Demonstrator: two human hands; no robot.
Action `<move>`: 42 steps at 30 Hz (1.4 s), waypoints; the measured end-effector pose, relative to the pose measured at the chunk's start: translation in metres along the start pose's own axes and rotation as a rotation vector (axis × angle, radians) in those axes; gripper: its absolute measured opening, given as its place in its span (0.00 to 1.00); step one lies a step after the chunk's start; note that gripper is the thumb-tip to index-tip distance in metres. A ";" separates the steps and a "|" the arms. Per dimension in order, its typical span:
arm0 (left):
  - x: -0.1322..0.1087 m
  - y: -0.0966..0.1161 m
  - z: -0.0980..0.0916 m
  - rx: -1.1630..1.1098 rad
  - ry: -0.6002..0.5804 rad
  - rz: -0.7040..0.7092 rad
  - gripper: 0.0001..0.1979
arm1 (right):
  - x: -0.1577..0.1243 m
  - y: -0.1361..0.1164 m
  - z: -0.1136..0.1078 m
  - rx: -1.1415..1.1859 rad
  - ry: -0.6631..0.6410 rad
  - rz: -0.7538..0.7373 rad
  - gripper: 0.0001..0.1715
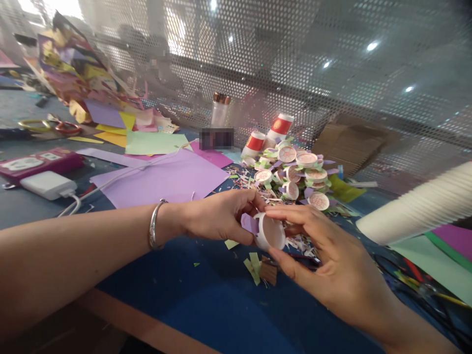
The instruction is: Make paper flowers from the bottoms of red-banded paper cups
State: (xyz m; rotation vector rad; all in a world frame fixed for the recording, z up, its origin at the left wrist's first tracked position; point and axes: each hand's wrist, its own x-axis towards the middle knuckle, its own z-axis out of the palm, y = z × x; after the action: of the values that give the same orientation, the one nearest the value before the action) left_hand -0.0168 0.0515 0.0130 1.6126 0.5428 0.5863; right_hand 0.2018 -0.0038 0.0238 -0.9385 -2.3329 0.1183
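Observation:
A small white paper cup (271,232) with a purple paper piece (250,223) on its side is held between both hands over the blue table. My left hand (217,215), with a silver bracelet on the wrist, pinches the purple piece against the cup. My right hand (324,255) curls round the cup from the right, thumb under it. Just behind lies a pile of finished cups (295,172) trimmed with green and purple paper bits. Green scraps (253,264) and a brown piece (268,270) lie below the cup.
Purple paper sheets (165,179) and a green sheet (153,142) lie at the left, with a white charger (47,184) and scissors (55,125). A long stack of white cups (416,209) lies at right. A perforated metal screen (295,64) closes the back.

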 end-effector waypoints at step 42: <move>-0.003 -0.007 0.014 0.199 0.366 0.182 0.20 | 0.001 0.011 0.008 -0.168 0.265 0.008 0.14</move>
State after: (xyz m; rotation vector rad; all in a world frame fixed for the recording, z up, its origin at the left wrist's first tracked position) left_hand -0.0103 0.0397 0.0041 1.7639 0.7473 1.0014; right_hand 0.2032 0.0057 0.0150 -0.9795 -2.1169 -0.1914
